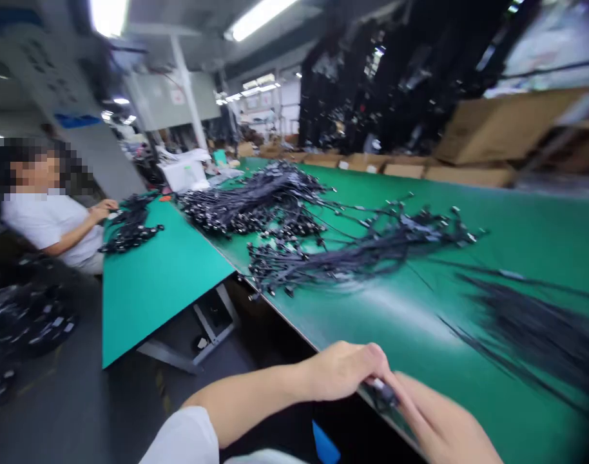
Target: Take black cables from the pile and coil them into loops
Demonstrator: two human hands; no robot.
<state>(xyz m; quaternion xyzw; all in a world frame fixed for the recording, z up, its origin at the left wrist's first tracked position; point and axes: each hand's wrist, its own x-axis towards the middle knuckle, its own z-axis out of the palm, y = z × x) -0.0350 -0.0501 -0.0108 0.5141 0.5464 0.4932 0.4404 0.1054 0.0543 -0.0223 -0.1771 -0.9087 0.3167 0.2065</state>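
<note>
Two hands: ours, meeting just above the near edge of the green desk (337, 316).
Left hand: we see the hand (340, 372) reaching in from the left, fingers curled and bunched, touching the right.
Right hand: this hand (432, 409) is blurred, fingers together, not spread.
Small dark piece: we mark the piece (387, 393) with a pale spot where the hands meet, over the desk edge; which one pinches it, we cannot tell.
Blurred cables: dark, loose bunch (531, 316) on the desk, right of the hands.
Middle bundle: black cables (343, 258) with connector ends, lying across the desk beyond the hands.
Large pile: more black cables (256, 193), heaped farther back.
Second desk: green top (164, 290), at left; dark bunch (130, 225) on it.
Co-worker: seated person (48, 219) in white, hands (104, 207) beside that bunch.
Back edge: cardboard boxes (403, 170), in a row.
</note>
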